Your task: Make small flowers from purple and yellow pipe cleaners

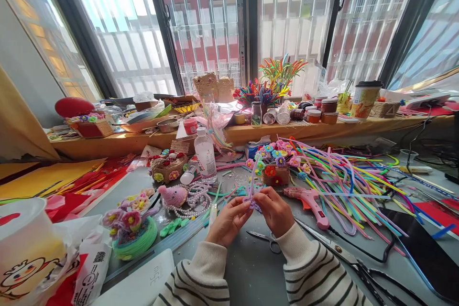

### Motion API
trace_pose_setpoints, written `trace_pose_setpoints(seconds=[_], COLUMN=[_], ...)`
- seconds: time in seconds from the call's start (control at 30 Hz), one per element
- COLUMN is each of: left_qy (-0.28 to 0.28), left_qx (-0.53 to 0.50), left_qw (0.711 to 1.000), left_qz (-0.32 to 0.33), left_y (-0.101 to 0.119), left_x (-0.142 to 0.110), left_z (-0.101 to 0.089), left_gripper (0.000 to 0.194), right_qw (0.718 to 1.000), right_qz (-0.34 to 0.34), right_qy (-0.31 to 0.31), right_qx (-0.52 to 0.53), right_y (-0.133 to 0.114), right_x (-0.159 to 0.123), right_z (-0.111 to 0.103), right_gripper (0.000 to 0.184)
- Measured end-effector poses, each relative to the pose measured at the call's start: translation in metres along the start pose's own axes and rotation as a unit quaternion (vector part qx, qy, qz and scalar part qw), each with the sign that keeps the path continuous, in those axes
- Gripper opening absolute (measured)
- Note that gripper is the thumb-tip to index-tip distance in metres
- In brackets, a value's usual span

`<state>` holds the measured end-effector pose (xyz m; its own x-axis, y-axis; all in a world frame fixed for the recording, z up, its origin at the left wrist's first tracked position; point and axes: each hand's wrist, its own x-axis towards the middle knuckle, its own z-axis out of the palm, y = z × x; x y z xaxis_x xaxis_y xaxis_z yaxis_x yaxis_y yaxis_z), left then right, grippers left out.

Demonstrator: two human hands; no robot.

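Note:
Between my two hands is a lilac pipe cleaner, bent at the bottom, with its long ends standing up. My left hand pinches the bent part from the left. From the right, my right hand grips the same piece with thumb and fingers closed. Small scissors lie on the table just below my hands. A pink glue gun rests to the right of my right hand. Behind my hands stands a woven basket filled with fuzzy flowers.
Loose coloured pipe cleaners spread over the right side, near large shears and a phone. On the left are a green flower pot, pearl beads, a plastic bottle and a white box. Jars line the sill.

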<state>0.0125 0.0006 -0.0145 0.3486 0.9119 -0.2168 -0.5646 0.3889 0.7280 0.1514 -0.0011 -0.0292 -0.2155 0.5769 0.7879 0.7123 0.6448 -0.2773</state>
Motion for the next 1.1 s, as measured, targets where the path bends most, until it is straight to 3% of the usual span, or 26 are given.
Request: trace_pose_setpoints(seconds=[0.33, 0.53, 0.67, 0.83, 0.9, 0.93, 1.03, 1.07, 1.1], left_qy=[0.035, 0.084, 0.092, 0.100, 0.104, 0.102, 0.078, 0.063, 0.048], left_qx=[0.038, 0.110, 0.209, 0.357, 0.378, 0.379, 0.367, 0.367, 0.369], left_qw=[0.998, 0.982, 0.946, 0.866, 0.854, 0.855, 0.867, 0.870, 0.871], left_qz=[0.026, 0.127, 0.229, 0.336, 0.341, 0.338, 0.328, 0.324, 0.320], left_y=[-0.001, -0.002, -0.003, -0.006, -0.008, -0.008, -0.011, -0.012, -0.012], left_x=[-0.002, -0.001, -0.002, -0.006, -0.007, -0.007, -0.008, -0.008, -0.008], left_z=[0.001, 0.008, 0.013, 0.013, 0.012, 0.011, 0.009, 0.009, 0.009], left_gripper=[0.013, 0.036, 0.039, 0.024, 0.018, 0.015, 0.011, 0.011, 0.011], right_qw=[0.998, 0.999, 0.997, 0.976, 0.945, 0.912, 0.747, 0.698, 0.668], right_qz=[-0.029, 0.008, 0.064, 0.176, 0.241, 0.292, 0.450, 0.479, 0.493], right_qy=[0.016, -0.008, -0.034, -0.035, -0.028, -0.037, -0.124, -0.154, -0.180], right_qx=[-0.059, -0.040, -0.008, 0.124, 0.219, 0.285, 0.474, 0.509, 0.528], right_y=[0.000, -0.003, -0.006, -0.010, -0.009, -0.009, -0.004, -0.003, -0.002], right_x=[-0.002, -0.002, -0.003, -0.001, 0.000, 0.001, 0.004, 0.004, 0.005], right_z=[0.001, 0.004, 0.004, 0.008, 0.010, 0.011, 0.012, 0.012, 0.011], right_gripper=[0.017, 0.017, 0.012, 0.012, 0.012, 0.012, 0.015, 0.018, 0.019])
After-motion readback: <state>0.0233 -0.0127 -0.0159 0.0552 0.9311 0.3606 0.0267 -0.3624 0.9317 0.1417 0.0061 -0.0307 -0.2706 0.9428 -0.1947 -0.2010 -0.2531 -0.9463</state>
